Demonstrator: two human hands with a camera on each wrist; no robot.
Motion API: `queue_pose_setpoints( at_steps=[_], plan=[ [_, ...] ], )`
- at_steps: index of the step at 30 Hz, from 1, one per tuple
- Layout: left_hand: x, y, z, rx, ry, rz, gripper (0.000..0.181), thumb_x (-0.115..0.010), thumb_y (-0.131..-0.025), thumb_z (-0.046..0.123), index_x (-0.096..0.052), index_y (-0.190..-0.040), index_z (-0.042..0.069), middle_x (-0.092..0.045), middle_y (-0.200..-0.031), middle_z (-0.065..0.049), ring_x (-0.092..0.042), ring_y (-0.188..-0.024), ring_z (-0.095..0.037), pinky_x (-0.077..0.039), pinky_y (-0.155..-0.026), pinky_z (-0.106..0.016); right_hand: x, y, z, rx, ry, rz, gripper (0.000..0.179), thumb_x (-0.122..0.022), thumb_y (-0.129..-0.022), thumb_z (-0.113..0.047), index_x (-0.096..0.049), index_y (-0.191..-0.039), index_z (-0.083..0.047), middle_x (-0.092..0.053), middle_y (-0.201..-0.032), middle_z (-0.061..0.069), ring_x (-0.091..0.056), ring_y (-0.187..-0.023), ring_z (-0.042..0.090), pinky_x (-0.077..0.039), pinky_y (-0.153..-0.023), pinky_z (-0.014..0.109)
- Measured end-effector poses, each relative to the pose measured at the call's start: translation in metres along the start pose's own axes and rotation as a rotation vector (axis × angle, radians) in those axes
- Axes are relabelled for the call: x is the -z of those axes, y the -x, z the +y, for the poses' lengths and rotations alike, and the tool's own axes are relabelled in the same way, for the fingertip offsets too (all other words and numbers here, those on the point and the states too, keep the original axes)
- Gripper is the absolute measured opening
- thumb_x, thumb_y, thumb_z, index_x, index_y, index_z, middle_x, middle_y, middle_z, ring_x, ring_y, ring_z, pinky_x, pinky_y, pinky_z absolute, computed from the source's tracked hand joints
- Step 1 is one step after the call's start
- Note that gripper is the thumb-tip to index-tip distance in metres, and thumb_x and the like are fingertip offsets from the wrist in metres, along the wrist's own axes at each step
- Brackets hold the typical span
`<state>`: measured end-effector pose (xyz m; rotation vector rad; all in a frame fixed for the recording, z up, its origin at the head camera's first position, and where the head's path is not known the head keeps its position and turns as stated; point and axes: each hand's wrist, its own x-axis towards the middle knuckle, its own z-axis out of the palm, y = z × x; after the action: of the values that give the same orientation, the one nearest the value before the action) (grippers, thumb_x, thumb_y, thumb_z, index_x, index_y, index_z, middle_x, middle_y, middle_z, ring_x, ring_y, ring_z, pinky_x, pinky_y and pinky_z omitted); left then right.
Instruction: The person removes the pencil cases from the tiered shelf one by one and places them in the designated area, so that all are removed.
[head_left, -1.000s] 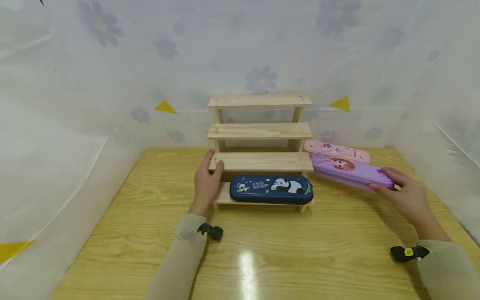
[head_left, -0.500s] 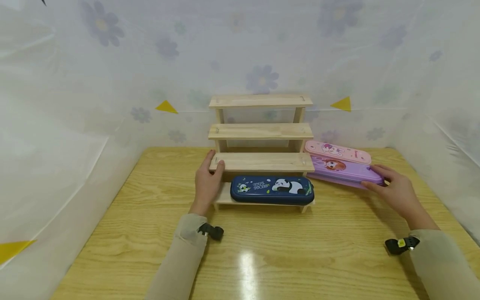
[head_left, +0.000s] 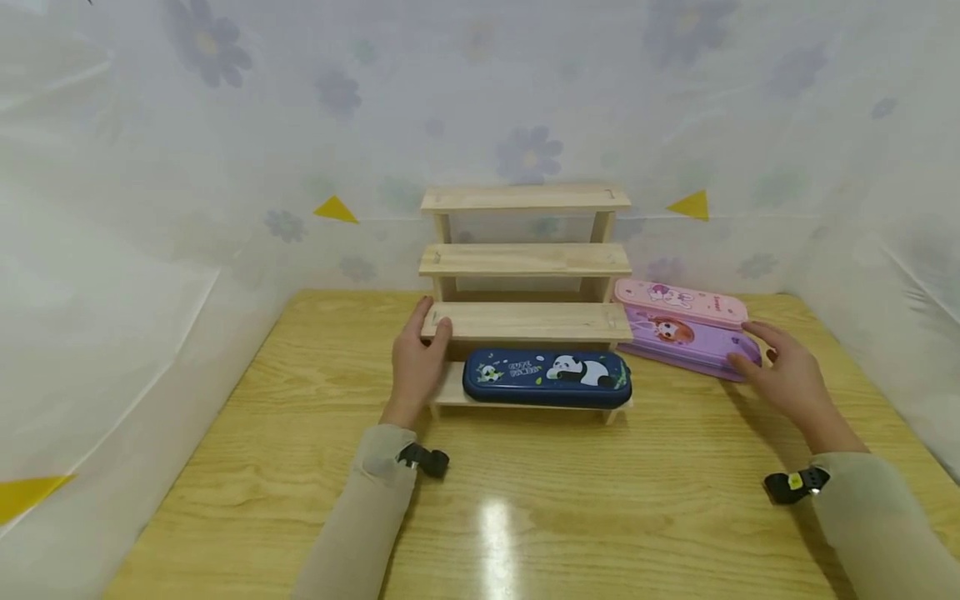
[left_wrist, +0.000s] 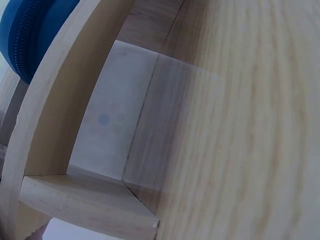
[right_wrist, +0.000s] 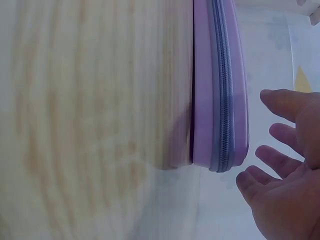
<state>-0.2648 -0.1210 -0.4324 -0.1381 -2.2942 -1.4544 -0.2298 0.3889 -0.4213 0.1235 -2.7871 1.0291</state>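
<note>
My left hand [head_left: 418, 362] grips the left end of a plank on a stepped wooden rack [head_left: 525, 321], thumb on top. A navy pencil case [head_left: 547, 377] with a panda print lies on the lowest step; its zipped edge [left_wrist: 22, 47] shows in the left wrist view. Right of the rack, a purple pencil case [head_left: 686, 342] with a girl print lies on the table beside a pink pencil case [head_left: 682, 302] with a rabbit. My right hand [head_left: 787, 373] is at the purple case's right end. The right wrist view shows its fingers spread, apart from the zipped case [right_wrist: 222, 90].
The rack's upper steps [head_left: 525, 258] rise toward the back. A wood-grain table [head_left: 570, 500] lies under everything, with pale flowered sheeting [head_left: 480, 108] behind and at both sides. Yellow triangles [head_left: 690, 205] mark the sheeting.
My right hand has moved left, lowered the purple pencil case in front of the pink one, and let go of it. My left hand stays on the rack.
</note>
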Motion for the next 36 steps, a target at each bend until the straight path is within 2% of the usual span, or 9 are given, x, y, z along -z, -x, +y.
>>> queue_pose_setpoints(
  at_steps=[5,9,13,17,19,21,25,28,36],
  plan=[
    [0.0,-0.001,0.0,-0.014,-0.002,0.002,0.057,-0.053,-0.101,0.041,-0.045,-0.15,0.012,-0.043,-0.152,-0.001,-0.04,-0.137,-0.018,-0.035,-0.111,-0.039,-0.001,0.003,-0.003,-0.023,-0.064,-0.004,0.065,-0.059,-0.1,-0.029,-0.034,-0.151,0.003,-0.023,-0.155,0.031,-0.02,-0.14,0.051,-0.027,-0.104,0.065],
    [0.001,0.0,-0.001,-0.006,0.004,0.0,0.057,-0.054,-0.101,0.041,-0.045,-0.149,0.013,-0.043,-0.152,-0.001,-0.057,-0.116,-0.021,-0.046,-0.099,-0.041,-0.002,0.006,-0.006,-0.023,-0.091,0.008,0.063,-0.057,-0.101,-0.031,-0.036,-0.15,0.001,-0.025,-0.155,0.029,-0.02,-0.142,0.048,-0.027,-0.106,0.061],
    [0.001,0.002,0.0,-0.001,0.009,-0.003,0.057,-0.054,-0.101,0.042,-0.046,-0.149,0.014,-0.043,-0.152,0.0,-0.063,-0.094,-0.023,-0.051,-0.088,-0.043,-0.003,0.009,-0.01,-0.022,-0.109,0.026,0.062,-0.056,-0.101,-0.034,-0.038,-0.15,0.0,-0.028,-0.155,0.027,-0.022,-0.143,0.045,-0.029,-0.111,0.028],
    [0.001,0.002,0.0,-0.008,0.006,-0.001,0.057,-0.054,-0.101,0.041,-0.045,-0.149,0.011,-0.043,-0.152,-0.003,-0.057,-0.116,-0.022,-0.045,-0.1,-0.042,-0.004,0.012,-0.017,-0.011,-0.14,0.042,0.062,-0.057,-0.101,-0.034,-0.039,-0.15,-0.001,-0.029,-0.155,0.026,-0.027,-0.14,0.046,-0.032,-0.094,0.003],
    [0.001,0.001,0.0,-0.009,0.005,0.001,0.057,-0.054,-0.101,0.04,-0.045,-0.149,0.01,-0.043,-0.152,-0.004,-0.053,-0.123,-0.02,-0.042,-0.105,-0.041,-0.005,0.013,-0.021,0.0,-0.156,0.051,0.061,-0.058,-0.1,-0.033,-0.039,-0.15,-0.001,-0.029,-0.155,0.026,-0.03,-0.137,0.048,-0.035,-0.09,0.001],
    [0.001,0.002,0.0,-0.008,0.009,0.0,0.057,-0.054,-0.101,0.041,-0.045,-0.149,0.01,-0.043,-0.152,-0.002,-0.059,-0.113,-0.021,-0.047,-0.098,-0.041,-0.006,0.015,-0.026,0.016,-0.168,0.064,0.059,-0.059,-0.1,-0.03,-0.041,-0.149,-0.001,-0.032,-0.153,0.026,-0.036,-0.137,0.042,-0.037,-0.088,0.001],
    [0.001,0.001,-0.001,-0.006,0.006,0.002,0.058,-0.054,-0.101,0.042,-0.045,-0.149,0.012,-0.043,-0.152,-0.001,-0.059,-0.113,-0.02,-0.047,-0.097,-0.04,-0.01,0.016,-0.04,0.076,-0.191,0.103,0.053,-0.062,-0.099,-0.021,-0.047,-0.145,-0.001,-0.041,-0.148,0.025,-0.045,-0.131,0.011,-0.039,-0.089,0.004],
    [0.001,-0.001,-0.002,-0.006,-0.002,0.004,0.058,-0.054,-0.101,0.041,-0.045,-0.149,0.012,-0.042,-0.153,-0.002,-0.041,-0.136,-0.017,-0.036,-0.11,-0.04,-0.012,0.017,-0.051,0.121,-0.216,0.114,0.049,-0.064,-0.098,-0.016,-0.051,-0.142,-0.001,-0.046,-0.143,0.023,-0.045,-0.122,-0.004,-0.04,-0.09,0.006],
    [0.0,-0.001,-0.002,-0.013,0.005,0.0,0.058,-0.054,-0.101,0.042,-0.045,-0.149,0.011,-0.043,-0.152,-0.002,-0.043,-0.135,-0.019,-0.038,-0.108,-0.04,-0.017,0.019,-0.075,0.237,-0.287,0.133,0.045,-0.065,-0.095,-0.002,-0.054,-0.138,0.001,-0.052,-0.135,0.01,-0.048,-0.119,-0.006,-0.041,-0.092,0.009]
  ],
)
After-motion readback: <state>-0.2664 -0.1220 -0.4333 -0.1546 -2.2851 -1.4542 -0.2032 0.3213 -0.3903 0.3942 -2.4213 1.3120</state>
